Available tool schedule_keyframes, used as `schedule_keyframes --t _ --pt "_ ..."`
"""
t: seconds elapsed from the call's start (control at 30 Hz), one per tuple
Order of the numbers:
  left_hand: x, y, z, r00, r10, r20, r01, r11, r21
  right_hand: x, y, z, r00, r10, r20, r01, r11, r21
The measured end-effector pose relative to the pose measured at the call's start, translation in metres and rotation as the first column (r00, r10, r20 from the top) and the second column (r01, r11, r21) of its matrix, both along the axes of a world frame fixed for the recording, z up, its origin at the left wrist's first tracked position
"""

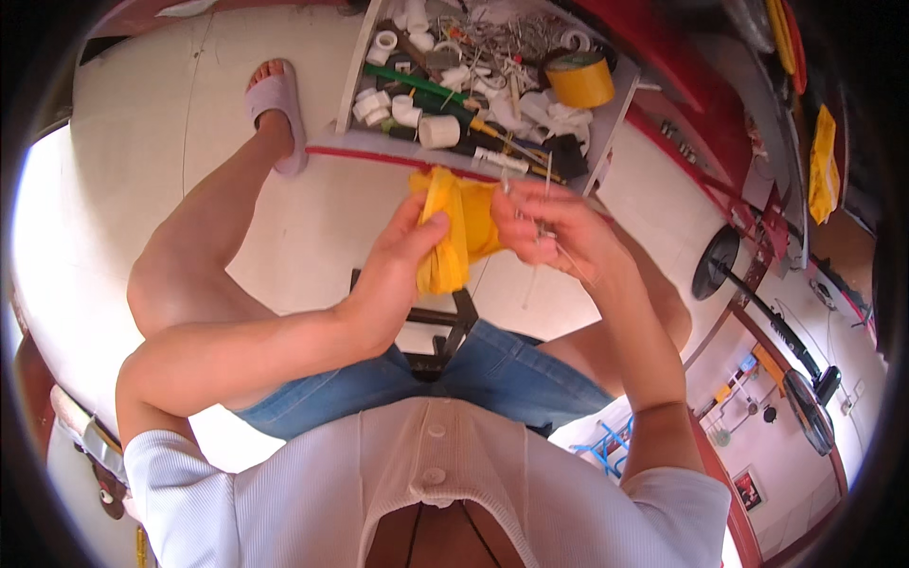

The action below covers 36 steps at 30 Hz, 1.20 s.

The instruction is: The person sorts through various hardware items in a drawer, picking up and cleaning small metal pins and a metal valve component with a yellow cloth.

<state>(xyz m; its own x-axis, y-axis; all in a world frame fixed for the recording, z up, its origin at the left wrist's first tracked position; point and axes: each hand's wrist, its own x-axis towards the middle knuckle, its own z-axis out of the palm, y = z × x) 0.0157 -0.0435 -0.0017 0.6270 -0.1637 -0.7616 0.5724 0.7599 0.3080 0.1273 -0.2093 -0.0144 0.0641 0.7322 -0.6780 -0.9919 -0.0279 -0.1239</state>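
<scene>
My left hand (401, 255) grips a yellow zippered fabric pouch (447, 241), thumb pressed on its near side. Just right of it, my right hand (554, 224) holds several thin metal pieces (543, 231) between curled fingers; some long, wire-like ones stick out above and below, and their exact kind is blurred. The fingers of the right hand are close to the pouch's right edge. Whatever is inside the pouch is hidden. Both hands hang above the floor between my knees, in front of an open drawer (348, 85).
Inside the drawer lie white plastic pipe fittings (439, 132), a roll of yellow tape (579, 79), screwdrivers (486, 128) and a heap of small metal hardware (490, 42). A black pedestal fan (809, 412) stands at right. Pale tiled floor (213, 99) surrounds my slippered foot (277, 117).
</scene>
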Motion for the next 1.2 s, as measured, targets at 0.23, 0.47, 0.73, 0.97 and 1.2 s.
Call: schedule_keyframes --t 0.23,0.47,0.73,0.97,1.2 --pt "-0.002 0.002 0.007 0.987 -0.155 0.036 0.149 0.981 0.121 -0.053 0.002 -0.038 0.969 0.231 -0.085 -0.238 0.967 -0.090" --pt "0.008 0.013 0.011 0.987 -0.142 0.081 0.122 0.970 0.208 -0.045 0.008 -0.040 0.979 0.082 -0.186 -0.081 0.997 0.013" --pt "0.009 0.013 0.011 0.971 -0.206 0.125 0.181 0.966 0.183 -0.046 0.001 -0.044 0.994 0.034 -0.102 -0.037 0.999 -0.028" --pt "0.010 0.012 0.011 0.966 -0.234 0.109 0.208 0.956 0.209 -0.045 0.004 -0.038 0.999 0.001 -0.037 -0.004 0.997 -0.080" --pt "0.023 0.030 0.007 0.847 -0.516 0.130 0.397 0.776 0.491 -0.045 -0.021 -0.007 0.991 -0.126 -0.052 0.127 0.992 0.023"
